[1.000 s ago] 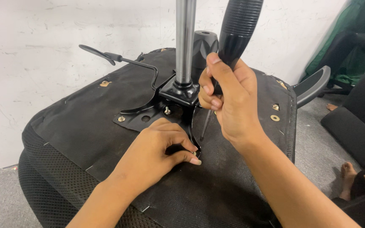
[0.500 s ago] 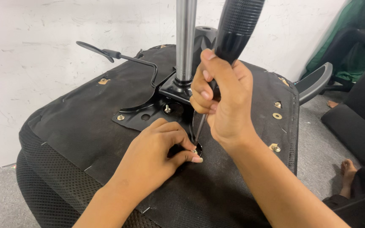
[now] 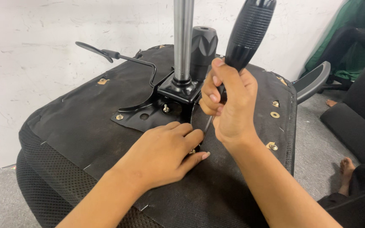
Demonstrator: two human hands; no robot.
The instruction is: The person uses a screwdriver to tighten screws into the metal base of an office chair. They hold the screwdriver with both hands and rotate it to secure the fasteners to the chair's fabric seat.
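Note:
An office chair seat (image 3: 85, 122) lies upside down, its black fabric underside facing me. A black metal mechanism plate (image 3: 148, 114) with a chrome gas cylinder (image 3: 183, 42) is mounted at its middle. My right hand (image 3: 229, 105) grips a screwdriver with a thick black ribbed handle (image 3: 248, 33), its thin shaft pointing down at the plate's near edge. My left hand (image 3: 165, 152) rests flat on the seat, fingertips pinched around a small screw (image 3: 192, 151) at the screwdriver's tip.
A black lever (image 3: 119, 57) juts out left of the cylinder. A round black knob (image 3: 203, 46) stands behind it. Brass threaded inserts (image 3: 274, 114) dot the seat's right edge. Another chair armrest (image 3: 313, 80), green cloth and a person's bare foot (image 3: 348, 166) are at the right.
My right hand has shifted slightly on the screwdriver handle, which stays upright over the same spot. My left hand has stayed at the screw.

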